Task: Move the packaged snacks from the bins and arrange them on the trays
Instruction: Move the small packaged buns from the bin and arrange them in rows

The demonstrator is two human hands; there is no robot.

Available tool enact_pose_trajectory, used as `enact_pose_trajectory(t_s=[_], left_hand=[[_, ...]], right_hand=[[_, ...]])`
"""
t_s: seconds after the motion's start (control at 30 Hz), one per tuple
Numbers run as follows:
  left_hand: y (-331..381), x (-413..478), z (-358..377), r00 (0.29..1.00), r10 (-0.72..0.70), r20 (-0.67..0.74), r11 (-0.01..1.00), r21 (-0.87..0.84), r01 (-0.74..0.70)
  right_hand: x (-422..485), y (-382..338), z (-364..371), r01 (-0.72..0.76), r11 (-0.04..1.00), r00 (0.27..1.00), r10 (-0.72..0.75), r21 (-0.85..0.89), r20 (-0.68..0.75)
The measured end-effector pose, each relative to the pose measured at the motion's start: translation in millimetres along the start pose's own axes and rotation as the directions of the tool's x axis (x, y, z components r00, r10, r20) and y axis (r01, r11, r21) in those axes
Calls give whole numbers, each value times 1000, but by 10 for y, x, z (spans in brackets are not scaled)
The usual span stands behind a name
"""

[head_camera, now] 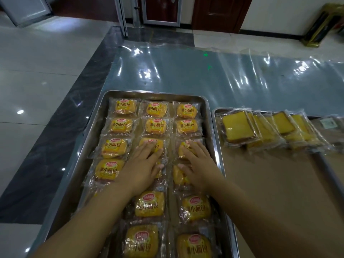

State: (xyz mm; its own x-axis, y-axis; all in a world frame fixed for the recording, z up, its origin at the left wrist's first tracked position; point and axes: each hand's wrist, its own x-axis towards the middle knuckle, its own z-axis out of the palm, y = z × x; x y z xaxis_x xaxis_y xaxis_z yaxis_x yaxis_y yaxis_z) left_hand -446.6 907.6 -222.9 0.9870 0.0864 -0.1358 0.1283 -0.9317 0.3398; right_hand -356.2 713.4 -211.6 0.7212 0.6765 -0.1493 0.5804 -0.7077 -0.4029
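Observation:
A steel tray (96, 116) in front of me holds several clear-wrapped yellow bread packs (156, 109) laid in three columns. My left hand (143, 164) lies flat, fingers straight, on the middle-column packs around the third and fourth rows. My right hand (197, 162) lies flat the same way on the right-column packs beside it. A second tray (216, 113) to the right carries a leaning row of wrapped yellow cake slices (240, 130). No bins are in view.
Both trays sit on a counter covered with shiny clear film (204, 75). Brown cardboard (279, 192) covers most of the second tray. The counter's left edge drops to a tiled floor (37, 81). Doors stand at the back.

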Motion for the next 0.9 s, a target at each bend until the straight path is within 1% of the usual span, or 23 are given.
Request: enact_pose_trajectory(t_s=[0.07, 0.13, 0.23, 0.33, 0.4, 0.47, 0.53, 0.7, 0.77, 0.9], left_hand=[[63, -134, -24, 998, -16, -59, 995, -94, 11], [126, -300, -29, 994, -14, -107, 990, -139, -1], [193, -578, -5, 993, -1, -121, 991, -134, -15], [239, -838, 34, 989, -23, -146, 994, -106, 7], [273, -980, 78, 989, -58, -137, 997, -57, 51], [303, -1077, 142, 994, -77, -82, 997, -7, 77], [313, -1131, 223, 997, -71, -21, 997, 30, 71], [265, -1152, 308, 997, -66, 33, 998, 16, 66], [239, -1133, 297, 998, -36, 43, 999, 4, 36], [260, -1149, 237, 999, -1, 40, 998, -58, 3]], right_hand=[[-164, -32, -32, 53, 998, 996, -51, 26, -74], [-344, -64, -48, 125, 992, 986, -120, 33, -115], [-608, -117, -33, 218, 976, 967, -215, 7, -140], [-850, -133, 28, 253, 966, 952, -258, -48, -163], [-989, -127, 92, 220, 974, 966, -224, -51, -125], [-1091, -97, 162, 146, 986, 987, -150, -75, -55], [-1128, -91, 221, 80, 990, 997, -80, -112, 2], [-1070, -234, 301, -34, 996, 998, 30, -80, -59], [-1062, -287, 321, -70, 996, 994, 65, -53, -84], [-1147, -328, 304, -65, 997, 995, 67, 27, -78]])
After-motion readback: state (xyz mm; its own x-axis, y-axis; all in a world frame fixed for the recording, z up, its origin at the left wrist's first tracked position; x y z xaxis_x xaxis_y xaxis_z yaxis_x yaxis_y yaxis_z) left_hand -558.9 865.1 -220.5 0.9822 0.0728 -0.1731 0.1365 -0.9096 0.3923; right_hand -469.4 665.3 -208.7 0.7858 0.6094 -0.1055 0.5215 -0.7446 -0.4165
